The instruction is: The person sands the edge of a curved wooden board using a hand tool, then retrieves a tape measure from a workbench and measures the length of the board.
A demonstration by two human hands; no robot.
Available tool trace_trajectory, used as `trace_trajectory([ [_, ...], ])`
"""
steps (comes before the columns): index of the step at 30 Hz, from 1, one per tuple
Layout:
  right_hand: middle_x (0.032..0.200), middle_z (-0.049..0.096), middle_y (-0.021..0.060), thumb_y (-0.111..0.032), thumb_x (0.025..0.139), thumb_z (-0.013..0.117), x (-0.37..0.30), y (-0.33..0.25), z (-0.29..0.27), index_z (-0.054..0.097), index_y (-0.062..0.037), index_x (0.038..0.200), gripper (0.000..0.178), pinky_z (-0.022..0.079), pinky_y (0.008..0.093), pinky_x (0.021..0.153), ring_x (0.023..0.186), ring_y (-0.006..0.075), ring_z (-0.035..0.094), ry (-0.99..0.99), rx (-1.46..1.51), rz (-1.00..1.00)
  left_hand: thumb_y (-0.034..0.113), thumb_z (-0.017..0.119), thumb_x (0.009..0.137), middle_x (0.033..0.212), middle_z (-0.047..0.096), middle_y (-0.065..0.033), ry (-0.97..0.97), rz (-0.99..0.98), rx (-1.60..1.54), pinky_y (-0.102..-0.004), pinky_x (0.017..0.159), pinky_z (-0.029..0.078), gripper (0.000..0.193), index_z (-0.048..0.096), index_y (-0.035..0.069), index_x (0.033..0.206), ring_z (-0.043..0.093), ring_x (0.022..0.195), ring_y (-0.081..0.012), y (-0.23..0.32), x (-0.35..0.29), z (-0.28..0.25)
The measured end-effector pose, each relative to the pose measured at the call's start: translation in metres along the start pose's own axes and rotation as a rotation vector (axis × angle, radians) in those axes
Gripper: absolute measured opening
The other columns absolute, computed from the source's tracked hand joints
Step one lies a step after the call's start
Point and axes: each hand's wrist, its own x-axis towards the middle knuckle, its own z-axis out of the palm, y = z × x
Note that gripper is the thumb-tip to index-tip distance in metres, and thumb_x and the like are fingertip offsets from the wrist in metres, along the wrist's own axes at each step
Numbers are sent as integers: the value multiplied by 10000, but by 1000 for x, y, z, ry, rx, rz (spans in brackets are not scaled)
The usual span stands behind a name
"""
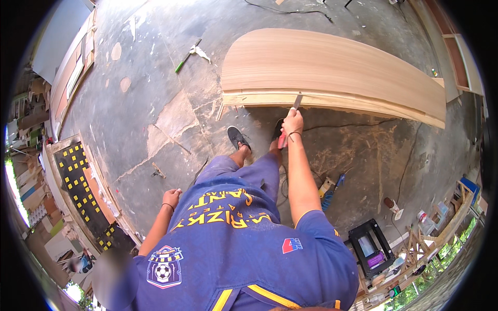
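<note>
A woodworking shop: stacked plywood sheets (332, 67), sawdust-strewn concrete floor (155, 103), scattered power tools (332, 189).

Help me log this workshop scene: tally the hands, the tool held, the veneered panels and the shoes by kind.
Hands: 2, left hand and right hand
Chisel-like tool with a red handle: 1
Veneered panel: 1
Dark shoes: 2
Total: 6

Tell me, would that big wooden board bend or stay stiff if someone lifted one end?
The wooden board looks long, wide and thin-layered, so it would probably flex somewhat. It is likely heavy given its size. The right hand works a chisel-like tool at its edge, so that edge may splinter.
</note>
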Motion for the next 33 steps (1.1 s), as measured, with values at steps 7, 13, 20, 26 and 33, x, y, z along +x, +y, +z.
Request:
trace_trajectory([
  [7, 711, 597, 235, -333, 877, 363, -32, 5, 65, 546, -8, 821, 376, 463, 482, 608, 665, 396, 593, -68, -347, -151, 259, 552, 819, 531, 483, -7, -19, -138, -82, -269, 448, 362, 271, 656, 9, 832, 439, 461, -96, -20, -11, -9],
  [13, 792, 583, 269, -359, 857, 380, -113, 19, 179, 559, -36, 864, 369, 443, 497, 708, 791, 452, 550, -371, -436, -443, 258, 542, 826, 515, 473, -3, 20, -115, -192, -276, 426, 358, 272, 650, 9, 816, 430, 433, -102, -42, 3, -22],
  [20, 620, 563, 172, -268, 873, 459, -111, 18, 150, 510, -41, 798, 244, 456, 419, 523, 572, 337, 580, -49, -238, -544, 266, 550, 824, 538, 496, -7, 46, -243, -364, -259, 432, 370, 256, 663, 37, 807, 455, 446, -97, -84, -7, -16],
  [26, 516, 416, 17, -353, 922, 347, -70, 11, 64, 398, -87, 759, 316, 378, 268, 296, 355, 113, 420, 26, 168, 66, 272, 548, 820, 563, 537, -26, 19, -180, -227, -262, 499, 399, 278, 668, 24, 855, 498, 501, -100, -115, -2, 12],
  [33, 529, 438, 13, -357, 920, 354, -64, -3, 93, 424, -82, 766, 323, 395, 271, 314, 370, 112, 438, -115, 0, 42, 281, 537, 834, 558, 553, -23, -31, -178, -287, -250, 475, 388, 299, 658, 8, 854, 484, 485, -96, -69, 16, -14],
])
